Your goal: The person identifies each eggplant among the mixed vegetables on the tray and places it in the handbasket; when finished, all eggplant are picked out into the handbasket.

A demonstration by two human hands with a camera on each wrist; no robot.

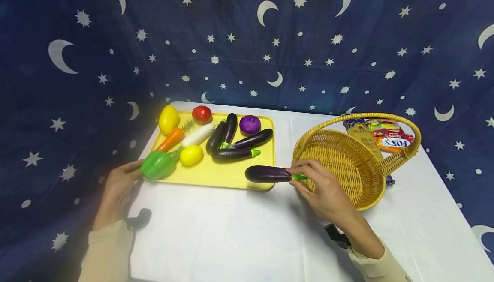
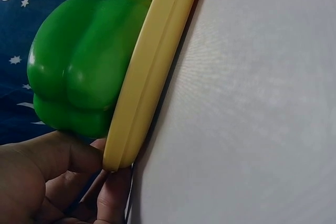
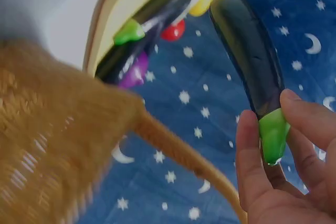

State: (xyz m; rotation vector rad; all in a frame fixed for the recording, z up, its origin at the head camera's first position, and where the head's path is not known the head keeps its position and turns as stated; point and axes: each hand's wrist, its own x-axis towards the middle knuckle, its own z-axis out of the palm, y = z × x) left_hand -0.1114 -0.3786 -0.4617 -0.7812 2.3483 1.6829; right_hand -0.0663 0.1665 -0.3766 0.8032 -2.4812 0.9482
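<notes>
My right hand (image 1: 328, 194) pinches a dark purple toy eggplant (image 1: 268, 174) by its green stem end. The eggplant is held level above the tray's right front corner, beside the wicker basket; the right wrist view shows thumb and fingers around the stem (image 3: 273, 135). At the left, my left hand (image 1: 117, 187) grips the front left corner of the yellow tray (image 1: 227, 177), fingers partly under the rim. A green bell pepper (image 2: 84, 66) lies on the tray right above those fingers. Several more eggplants (image 1: 233, 155) rest on the tray.
The tray also carries a carrot (image 1: 171, 139), a white radish (image 1: 197, 135), a lemon (image 1: 191, 155), a yellow fruit (image 1: 168, 120), a tomato (image 1: 202, 114) and a purple onion (image 1: 250, 124). A handled wicker basket (image 1: 380, 183) stands at right, snack packets (image 1: 390, 134) behind it.
</notes>
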